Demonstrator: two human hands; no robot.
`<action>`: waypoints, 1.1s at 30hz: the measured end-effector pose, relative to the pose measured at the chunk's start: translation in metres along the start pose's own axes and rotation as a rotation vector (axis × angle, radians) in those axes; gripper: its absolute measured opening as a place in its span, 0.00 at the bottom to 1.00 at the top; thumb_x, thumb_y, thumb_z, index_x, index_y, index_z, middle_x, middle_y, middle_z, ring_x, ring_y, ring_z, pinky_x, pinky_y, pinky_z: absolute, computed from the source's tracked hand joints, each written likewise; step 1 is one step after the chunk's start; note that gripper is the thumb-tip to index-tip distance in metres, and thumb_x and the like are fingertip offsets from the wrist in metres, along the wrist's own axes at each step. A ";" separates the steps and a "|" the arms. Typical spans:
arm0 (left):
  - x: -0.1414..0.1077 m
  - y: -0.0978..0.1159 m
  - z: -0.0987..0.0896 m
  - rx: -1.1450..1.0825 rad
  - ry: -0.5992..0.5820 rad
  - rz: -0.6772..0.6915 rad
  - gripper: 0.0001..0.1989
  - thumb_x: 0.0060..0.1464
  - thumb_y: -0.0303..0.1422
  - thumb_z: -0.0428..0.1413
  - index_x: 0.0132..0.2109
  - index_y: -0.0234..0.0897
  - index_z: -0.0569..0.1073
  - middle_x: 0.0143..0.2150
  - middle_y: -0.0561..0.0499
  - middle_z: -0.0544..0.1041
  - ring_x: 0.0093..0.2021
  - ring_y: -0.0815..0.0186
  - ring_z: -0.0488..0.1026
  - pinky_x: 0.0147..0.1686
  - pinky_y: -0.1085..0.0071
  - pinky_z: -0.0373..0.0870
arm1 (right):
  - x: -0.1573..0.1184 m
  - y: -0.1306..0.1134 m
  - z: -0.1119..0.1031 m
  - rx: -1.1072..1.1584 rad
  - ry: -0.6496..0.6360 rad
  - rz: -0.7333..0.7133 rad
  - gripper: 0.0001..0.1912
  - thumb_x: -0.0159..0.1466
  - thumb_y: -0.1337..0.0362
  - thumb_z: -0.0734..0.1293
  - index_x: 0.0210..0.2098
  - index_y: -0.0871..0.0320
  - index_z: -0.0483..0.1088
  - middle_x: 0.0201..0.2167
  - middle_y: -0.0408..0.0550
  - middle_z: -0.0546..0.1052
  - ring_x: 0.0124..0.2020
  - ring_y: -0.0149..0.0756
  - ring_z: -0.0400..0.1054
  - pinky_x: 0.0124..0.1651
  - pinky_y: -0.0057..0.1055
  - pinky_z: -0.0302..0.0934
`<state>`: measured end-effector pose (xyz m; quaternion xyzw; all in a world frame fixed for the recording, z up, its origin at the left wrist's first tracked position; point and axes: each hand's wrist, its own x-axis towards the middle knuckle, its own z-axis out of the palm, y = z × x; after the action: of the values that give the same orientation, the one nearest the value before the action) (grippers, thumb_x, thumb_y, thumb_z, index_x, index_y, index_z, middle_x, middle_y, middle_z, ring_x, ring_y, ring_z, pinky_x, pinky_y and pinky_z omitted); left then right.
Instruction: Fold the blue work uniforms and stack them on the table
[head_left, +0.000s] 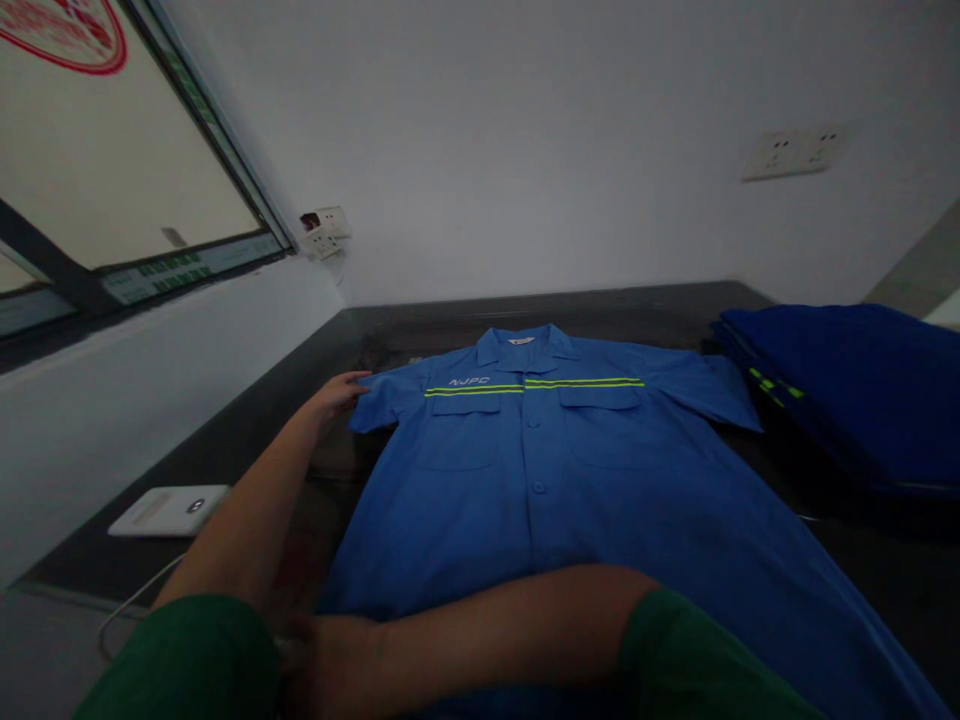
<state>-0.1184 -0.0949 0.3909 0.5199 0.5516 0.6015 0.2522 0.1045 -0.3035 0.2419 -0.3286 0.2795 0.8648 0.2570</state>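
Note:
A blue short-sleeved work shirt [472, 500] lies front up and spread out, its collar pointing toward the wall. Two yellow-green stripes and the letters NJPC cross its chest. At the cuff of the sleeve on the left, my left hand [343, 394] pinches the fabric between its fingers. My right hand [337, 655] is low in the view, its forearm crossing over the lower part of the shirt. It is beside the shirt's left edge, dark and blurred. The fingers of that hand are hidden near my green sleeve, so its grip does not show.
Folded dark blue garments [862, 390] are stacked on the right of the dark table [292, 375]. A white phone-like device [169, 511] lies at the left edge, near a white cable [135, 597]. Behind are a wall with sockets [795, 152] and a window [135, 150].

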 end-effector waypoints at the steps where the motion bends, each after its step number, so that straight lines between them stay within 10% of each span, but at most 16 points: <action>1: -0.001 0.003 0.000 -0.002 -0.018 0.014 0.30 0.44 0.22 0.63 0.56 0.35 0.70 0.40 0.45 0.79 0.29 0.69 0.74 0.29 0.75 0.72 | -0.004 -0.002 0.005 0.249 0.123 0.136 0.32 0.65 0.77 0.51 0.60 0.38 0.60 0.64 0.44 0.62 0.63 0.43 0.57 0.34 0.35 0.68; 6: -0.010 0.014 -0.004 0.040 -0.050 0.103 0.25 0.42 0.22 0.62 0.51 0.34 0.76 0.38 0.47 0.80 0.31 0.67 0.74 0.29 0.75 0.71 | -0.018 -0.013 0.017 1.461 0.609 0.794 0.16 0.68 0.70 0.58 0.40 0.50 0.77 0.47 0.44 0.78 0.47 0.38 0.70 0.38 0.34 0.65; 17: -0.009 0.006 -0.002 -0.042 0.044 0.220 0.31 0.44 0.25 0.60 0.58 0.35 0.71 0.28 0.53 0.75 0.21 0.74 0.66 0.22 0.79 0.63 | -0.039 -0.017 0.030 1.737 0.443 0.770 0.09 0.65 0.71 0.62 0.40 0.55 0.73 0.44 0.44 0.77 0.47 0.40 0.68 0.38 0.41 0.64; 24: -0.023 0.045 0.010 -0.119 0.079 0.301 0.33 0.41 0.23 0.58 0.59 0.34 0.70 0.21 0.57 0.70 0.17 0.75 0.62 0.18 0.81 0.58 | -0.066 -0.018 0.010 1.623 0.509 1.030 0.09 0.67 0.71 0.60 0.37 0.57 0.72 0.40 0.45 0.77 0.41 0.36 0.69 0.31 0.33 0.61; 29: -0.026 0.105 0.057 -0.334 0.018 0.385 0.32 0.43 0.21 0.56 0.59 0.35 0.70 0.27 0.55 0.75 0.21 0.74 0.68 0.23 0.80 0.65 | -0.132 -0.038 -0.018 1.618 0.463 1.213 0.09 0.69 0.70 0.59 0.39 0.59 0.70 0.40 0.48 0.74 0.40 0.35 0.64 0.27 0.30 0.58; 33: -0.028 0.142 0.136 -0.457 -0.109 0.400 0.31 0.46 0.20 0.55 0.60 0.34 0.67 0.27 0.56 0.73 0.22 0.75 0.68 0.25 0.80 0.67 | -0.159 -0.073 -0.047 1.589 0.356 1.297 0.07 0.69 0.68 0.58 0.42 0.58 0.68 0.37 0.49 0.72 0.39 0.38 0.62 0.31 0.31 0.58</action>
<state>0.0526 -0.1026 0.4919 0.5794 0.2745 0.7190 0.2684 0.2738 -0.3235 0.3022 0.0258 0.9253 0.3429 -0.1598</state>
